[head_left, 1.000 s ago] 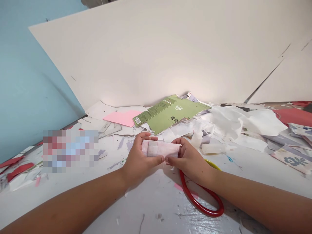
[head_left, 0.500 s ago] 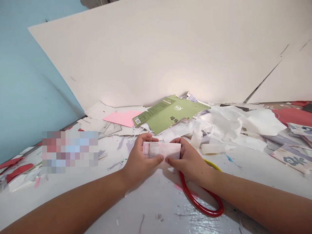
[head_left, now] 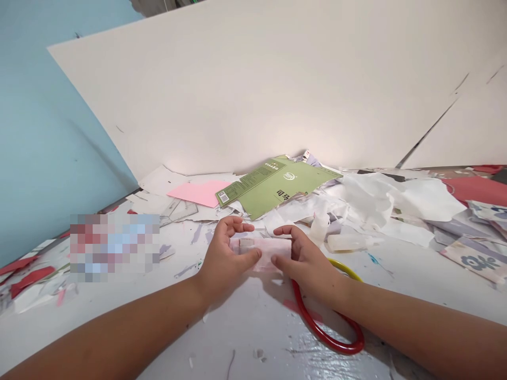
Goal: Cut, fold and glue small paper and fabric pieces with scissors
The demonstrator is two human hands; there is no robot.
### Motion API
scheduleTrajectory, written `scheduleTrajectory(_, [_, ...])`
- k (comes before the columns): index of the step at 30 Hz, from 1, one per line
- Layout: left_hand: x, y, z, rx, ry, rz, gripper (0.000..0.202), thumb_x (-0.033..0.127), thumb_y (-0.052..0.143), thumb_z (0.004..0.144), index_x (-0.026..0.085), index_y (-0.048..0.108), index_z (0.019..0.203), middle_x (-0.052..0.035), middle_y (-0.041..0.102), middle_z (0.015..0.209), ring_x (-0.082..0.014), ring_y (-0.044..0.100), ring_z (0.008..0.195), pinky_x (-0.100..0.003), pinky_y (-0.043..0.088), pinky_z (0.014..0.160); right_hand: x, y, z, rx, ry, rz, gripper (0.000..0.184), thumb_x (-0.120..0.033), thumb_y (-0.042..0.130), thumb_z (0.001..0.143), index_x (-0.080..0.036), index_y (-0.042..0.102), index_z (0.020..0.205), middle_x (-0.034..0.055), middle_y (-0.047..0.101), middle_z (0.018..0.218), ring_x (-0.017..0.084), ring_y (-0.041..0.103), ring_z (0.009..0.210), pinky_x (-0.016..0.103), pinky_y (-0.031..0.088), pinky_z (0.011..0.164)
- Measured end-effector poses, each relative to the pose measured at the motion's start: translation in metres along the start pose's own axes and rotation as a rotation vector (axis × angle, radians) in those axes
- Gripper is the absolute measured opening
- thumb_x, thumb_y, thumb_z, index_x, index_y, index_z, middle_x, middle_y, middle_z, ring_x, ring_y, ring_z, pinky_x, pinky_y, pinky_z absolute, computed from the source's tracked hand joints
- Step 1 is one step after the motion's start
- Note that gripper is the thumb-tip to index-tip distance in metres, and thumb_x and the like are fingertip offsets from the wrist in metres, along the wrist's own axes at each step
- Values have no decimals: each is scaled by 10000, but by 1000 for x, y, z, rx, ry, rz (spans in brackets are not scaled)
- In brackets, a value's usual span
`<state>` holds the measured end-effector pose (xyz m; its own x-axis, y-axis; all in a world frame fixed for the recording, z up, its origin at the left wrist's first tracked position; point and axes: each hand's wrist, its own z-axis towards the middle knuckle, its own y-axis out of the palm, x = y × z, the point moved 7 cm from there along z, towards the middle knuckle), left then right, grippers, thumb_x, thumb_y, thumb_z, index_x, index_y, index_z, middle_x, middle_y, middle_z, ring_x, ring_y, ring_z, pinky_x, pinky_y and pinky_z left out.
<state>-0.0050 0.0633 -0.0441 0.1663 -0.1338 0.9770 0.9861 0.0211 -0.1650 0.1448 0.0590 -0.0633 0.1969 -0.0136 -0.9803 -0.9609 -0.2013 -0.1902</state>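
A small pale pink and white folded paper (head_left: 270,249) is between my two hands, above the white table. My left hand (head_left: 222,266) has its thumb on the near side at the left end, its fingers curved behind. At the right end, my right hand (head_left: 309,264) presses its thumb to the paper, with the index finger lifted off the far edge. A small whitish flap or strip lies on the paper's upper left. Beneath my right wrist and forearm is a red loop (head_left: 311,322) with a yellow loop (head_left: 345,267); their join is hidden.
Behind my hands lie a green printed cardboard sheet (head_left: 273,184), pink paper (head_left: 198,191) and crumpled white paper (head_left: 412,198). A translucent nozzle bottle (head_left: 348,242) lies right of centre. Paper scraps (head_left: 31,279) cover the left. A white panel (head_left: 277,89) stands across the back.
The folded paper has tipped and dropped slightly. My thumbs have moved a little apart, and my index fingers have lifted from its upper edge.
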Motion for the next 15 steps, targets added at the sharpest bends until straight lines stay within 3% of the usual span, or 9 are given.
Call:
scheduleTrajectory(5, [-4, 0, 0, -20, -43, -26, 494, 145, 607, 638, 295, 356, 1036, -33, 486, 1121, -71, 533, 550, -230, 480, 448, 5, 3, 4, -49, -23, 162, 244, -291, 474, 771, -238, 391, 995, -83, 442, 587, 77, 415, 464, 201, 321, 438])
scheduleTrajectory(15, [-4, -1, 2, -1, -37, -52, 467, 125, 598, 630, 285, 377, 1009, -26, 493, 1106, -78, 540, 579, -228, 485, 465, 7, 4, 5, -67, -47, 190, 225, -284, 455, 796, -242, 384, 1006, -72, 476, 623, 82, 430, 489, 207, 331, 454])
